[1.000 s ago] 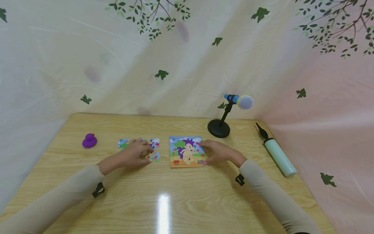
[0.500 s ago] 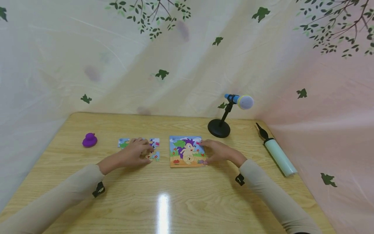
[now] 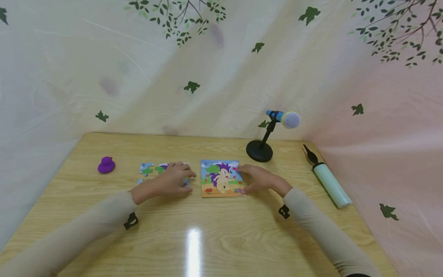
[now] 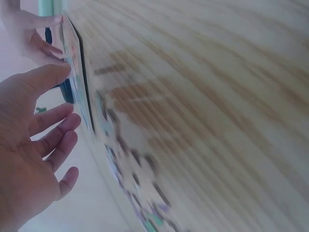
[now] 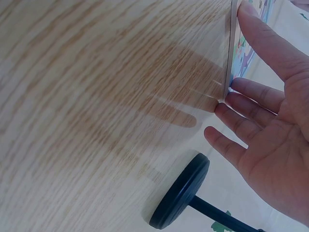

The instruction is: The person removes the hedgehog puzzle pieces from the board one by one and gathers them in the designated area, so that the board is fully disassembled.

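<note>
The left hand [image 3: 171, 181] is above a group of loose puzzle pieces [image 3: 146, 168] on the table [image 3: 225, 234], its fingers loosely spread, the thumb well apart from them and nothing held between. Its fingertips point right and end just short of the left edge of a square picture board [image 3: 221, 179] showing a purple-haired hedgehog. Some pieces show beyond the far side of the hand and left of it, in blue, green and purple; others are partly hidden beneath it, and whether the hand touches any of them cannot be told. The board lies flat near the middle of the table, right of the pieces. The right hand [image 3: 261, 179] is at the board's right side: its thumb rests at the near right corner and the fingertips touch around the far right corner, the fingers fairly straight and a wide gap between them and the thumb. Both arms wear pale sleeves [image 3: 322, 227]. A purple toy duck [image 3: 106, 165] sits well to the left of the pieces. Far right of the board, a blue toy microphone [image 3: 290, 120] tilts on a black stand [image 3: 259, 151], and a pale green pump [image 3: 332, 185] lies along the table's right edge. Behind hangs a pale curtain [image 3: 149, 77] with leaves on it.
</note>
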Demonstrator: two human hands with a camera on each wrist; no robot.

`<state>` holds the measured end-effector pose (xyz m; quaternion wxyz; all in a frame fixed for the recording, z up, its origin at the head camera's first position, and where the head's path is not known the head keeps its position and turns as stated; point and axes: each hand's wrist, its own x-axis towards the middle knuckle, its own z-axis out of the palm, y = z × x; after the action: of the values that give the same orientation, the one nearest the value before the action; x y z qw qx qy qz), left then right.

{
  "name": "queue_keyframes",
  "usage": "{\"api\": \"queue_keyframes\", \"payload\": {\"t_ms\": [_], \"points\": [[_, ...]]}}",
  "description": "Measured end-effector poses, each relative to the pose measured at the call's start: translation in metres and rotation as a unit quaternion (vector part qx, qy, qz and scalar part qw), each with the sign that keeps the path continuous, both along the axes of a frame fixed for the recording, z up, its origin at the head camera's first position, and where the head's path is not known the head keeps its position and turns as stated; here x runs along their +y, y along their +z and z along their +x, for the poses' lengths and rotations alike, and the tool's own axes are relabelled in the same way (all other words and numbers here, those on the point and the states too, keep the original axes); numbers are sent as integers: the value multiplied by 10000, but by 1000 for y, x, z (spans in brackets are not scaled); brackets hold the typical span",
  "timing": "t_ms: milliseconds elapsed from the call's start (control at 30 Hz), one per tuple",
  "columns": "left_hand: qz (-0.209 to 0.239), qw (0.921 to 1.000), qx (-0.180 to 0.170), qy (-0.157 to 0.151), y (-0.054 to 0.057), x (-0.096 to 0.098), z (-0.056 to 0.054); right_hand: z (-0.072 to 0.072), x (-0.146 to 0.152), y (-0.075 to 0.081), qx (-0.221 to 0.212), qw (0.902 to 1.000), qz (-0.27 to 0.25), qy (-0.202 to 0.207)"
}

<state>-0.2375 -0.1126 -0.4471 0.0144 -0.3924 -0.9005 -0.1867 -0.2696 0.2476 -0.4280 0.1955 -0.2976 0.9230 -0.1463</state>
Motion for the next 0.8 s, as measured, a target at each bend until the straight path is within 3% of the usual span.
{"api": "queue_keyframes", "payload": {"t_ms": [233,567,800], "points": [[-15,9995,-227,-198,0,27,-2,-1,1,-1,20,10000,33,13],[-203,9969,-744,-148,-4,50,-2,-2,-1,0,-94,9999,-55,-30],[-205,9974,-675,-159,-6,56,-1,-3,0,-1,-66,10000,-27,-19]]}}
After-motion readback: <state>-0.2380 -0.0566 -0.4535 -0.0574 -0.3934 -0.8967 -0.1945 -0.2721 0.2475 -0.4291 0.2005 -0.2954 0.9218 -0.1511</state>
